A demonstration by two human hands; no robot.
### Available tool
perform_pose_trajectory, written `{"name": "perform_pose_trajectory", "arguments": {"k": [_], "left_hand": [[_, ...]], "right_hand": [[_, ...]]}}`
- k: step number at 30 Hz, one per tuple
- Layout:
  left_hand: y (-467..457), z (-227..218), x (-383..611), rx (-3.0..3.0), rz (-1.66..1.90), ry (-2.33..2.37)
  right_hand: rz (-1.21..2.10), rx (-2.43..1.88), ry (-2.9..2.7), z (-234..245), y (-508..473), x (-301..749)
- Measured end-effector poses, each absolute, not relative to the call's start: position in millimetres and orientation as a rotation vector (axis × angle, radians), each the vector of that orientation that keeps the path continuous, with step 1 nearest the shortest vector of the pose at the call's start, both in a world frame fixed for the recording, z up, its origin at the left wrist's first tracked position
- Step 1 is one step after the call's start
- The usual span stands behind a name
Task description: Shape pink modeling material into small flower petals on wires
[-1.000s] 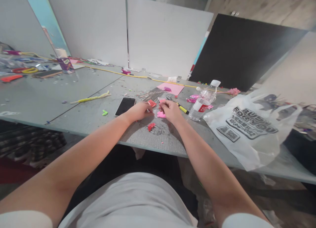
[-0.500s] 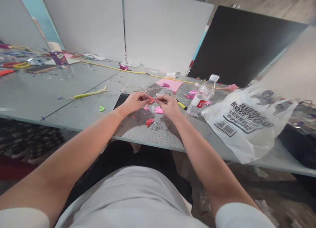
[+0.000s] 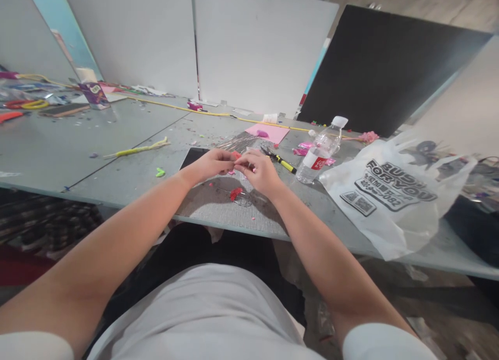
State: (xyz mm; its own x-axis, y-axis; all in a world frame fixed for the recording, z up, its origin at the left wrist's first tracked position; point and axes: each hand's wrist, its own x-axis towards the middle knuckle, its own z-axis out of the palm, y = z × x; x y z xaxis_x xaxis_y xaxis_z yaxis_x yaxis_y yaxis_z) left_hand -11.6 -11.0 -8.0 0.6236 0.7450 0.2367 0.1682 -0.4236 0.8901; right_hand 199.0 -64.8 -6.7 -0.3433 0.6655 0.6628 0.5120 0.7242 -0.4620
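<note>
My left hand (image 3: pixel 210 164) and my right hand (image 3: pixel 258 173) meet over the grey table (image 3: pixel 117 142), fingertips pinched together on a small red craft piece (image 3: pixel 236 155). A bit of pink shows under the right fingers. Just in front of the hands lies a thin wire loop with a red scrap (image 3: pixel 235 194) on it. A black phone (image 3: pixel 191 155) lies partly hidden behind my left hand. A bundle of thin silver wires (image 3: pixel 237 142) lies just beyond the hands.
A yellow-handled tool (image 3: pixel 281 161), a clear water bottle (image 3: pixel 320 151) and a printed white plastic bag (image 3: pixel 393 191) sit to the right. Pink paper (image 3: pixel 268 133) lies farther back. A yellow-green pipe cleaner (image 3: pixel 136 149) and craft clutter are at left. White and black boards stand behind.
My hands have drawn closer together, fingertips now touching over the red piece. The pink piece that showed beside my right hand is now mostly covered. The view has shifted slightly.
</note>
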Motion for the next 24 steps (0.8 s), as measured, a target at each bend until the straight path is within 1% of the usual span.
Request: {"name": "perform_pose_trajectory", "arguments": {"k": [6, 16, 20, 24], "left_hand": [[-15.9, -3.6, -11.0, 1.868, 0.789, 0.682], [-21.6, 0.7, -10.3, 1.830, 0.793, 0.667], [-25.0, 3.1, -10.1, 1.845, 0.791, 0.659], [-24.1, 2.6, -10.5, 1.865, 0.792, 0.642]], "right_hand": [[0.223, -0.853, -1.984, -8.4, -64.3, 199.6], [0.086, -0.692, -1.984, -8.0, -62.4, 201.8], [0.135, -0.739, -1.977, -3.9, -66.7, 200.6], [0.256, -0.800, -1.939, -4.0, -67.6, 199.9]]}}
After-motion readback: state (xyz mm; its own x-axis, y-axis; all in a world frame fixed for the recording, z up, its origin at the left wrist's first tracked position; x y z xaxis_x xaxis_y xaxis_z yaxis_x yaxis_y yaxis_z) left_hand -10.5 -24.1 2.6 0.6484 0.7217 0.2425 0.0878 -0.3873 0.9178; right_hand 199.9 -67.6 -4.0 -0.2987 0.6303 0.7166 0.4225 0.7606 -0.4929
